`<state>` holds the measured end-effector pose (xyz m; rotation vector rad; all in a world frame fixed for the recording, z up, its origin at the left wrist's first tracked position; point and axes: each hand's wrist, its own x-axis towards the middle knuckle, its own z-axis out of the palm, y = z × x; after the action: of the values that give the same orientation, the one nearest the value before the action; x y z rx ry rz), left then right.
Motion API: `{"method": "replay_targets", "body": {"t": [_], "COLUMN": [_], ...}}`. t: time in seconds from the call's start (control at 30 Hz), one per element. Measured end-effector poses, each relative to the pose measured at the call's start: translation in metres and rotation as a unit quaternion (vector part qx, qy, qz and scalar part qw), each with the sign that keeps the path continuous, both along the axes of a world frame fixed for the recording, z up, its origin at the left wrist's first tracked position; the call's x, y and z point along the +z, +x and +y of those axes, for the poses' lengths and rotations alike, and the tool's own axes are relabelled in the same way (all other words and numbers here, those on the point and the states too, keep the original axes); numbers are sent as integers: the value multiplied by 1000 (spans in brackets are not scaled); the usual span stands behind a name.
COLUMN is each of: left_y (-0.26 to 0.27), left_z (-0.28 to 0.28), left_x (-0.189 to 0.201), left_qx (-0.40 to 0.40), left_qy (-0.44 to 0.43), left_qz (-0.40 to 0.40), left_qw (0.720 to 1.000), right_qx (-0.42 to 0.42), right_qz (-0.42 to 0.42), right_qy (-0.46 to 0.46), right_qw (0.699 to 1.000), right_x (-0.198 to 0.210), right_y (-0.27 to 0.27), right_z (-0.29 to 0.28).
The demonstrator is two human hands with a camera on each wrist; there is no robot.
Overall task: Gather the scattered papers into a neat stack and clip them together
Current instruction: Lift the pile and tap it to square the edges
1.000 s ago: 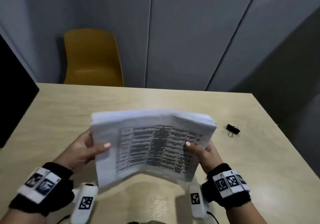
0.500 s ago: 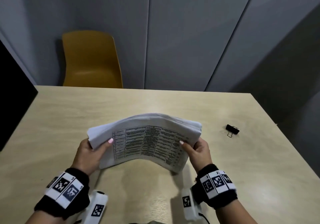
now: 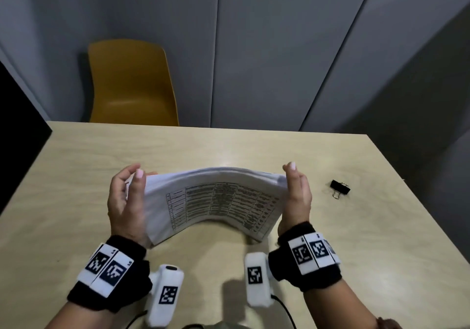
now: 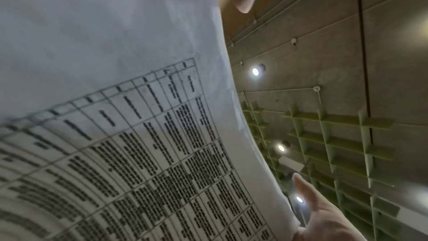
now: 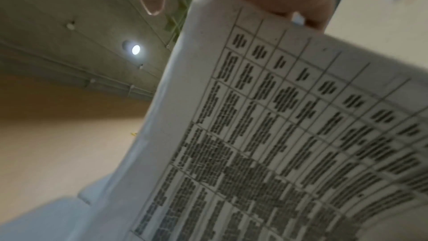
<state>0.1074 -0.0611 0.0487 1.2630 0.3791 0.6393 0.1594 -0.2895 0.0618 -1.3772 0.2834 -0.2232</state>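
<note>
While the papers (image 3: 216, 199) stand on their lower long edge on the surface (image 3: 356, 239), bowed toward the camera, the left hand (image 3: 124, 201) and right hand (image 3: 296, 196) flank the two short sides. Both hands are flat and opened out, fingers straight and pointing up, palms facing inward against the sheet ends; neither curls round the stack. This placement appears intended to square the side edges while the surface levels the bottom edge. The left wrist view shows a fingertip past the sheet edge, apart from the printed face; the right wrist view shows the heel of the right hand against the upper corner.

Sheet ends at the left side appear slightly fanned, so alignment is judged incomplete.

A black binder clip (image 3: 340, 187) lies on the surface to the right of the right hand, near but untouched. Clipping is not yet begun.

Risk noted: with no grip applied, the bowed stack could slump or splay.
</note>
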Motion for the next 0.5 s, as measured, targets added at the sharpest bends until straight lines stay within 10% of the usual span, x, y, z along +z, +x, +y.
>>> {"method": "replay_targets", "body": {"t": [0.5], "left_y": [17], "left_z": [2], "left_x": [2], "left_qx": [103], "left_qy": [-16], "left_qz": [82], "left_qw": [991], "right_qx": [-66], "right_qz": [-20], "right_qy": [8], "right_qw": [998], "right_x": [-7], "right_y": [1], "right_z": [8]}}
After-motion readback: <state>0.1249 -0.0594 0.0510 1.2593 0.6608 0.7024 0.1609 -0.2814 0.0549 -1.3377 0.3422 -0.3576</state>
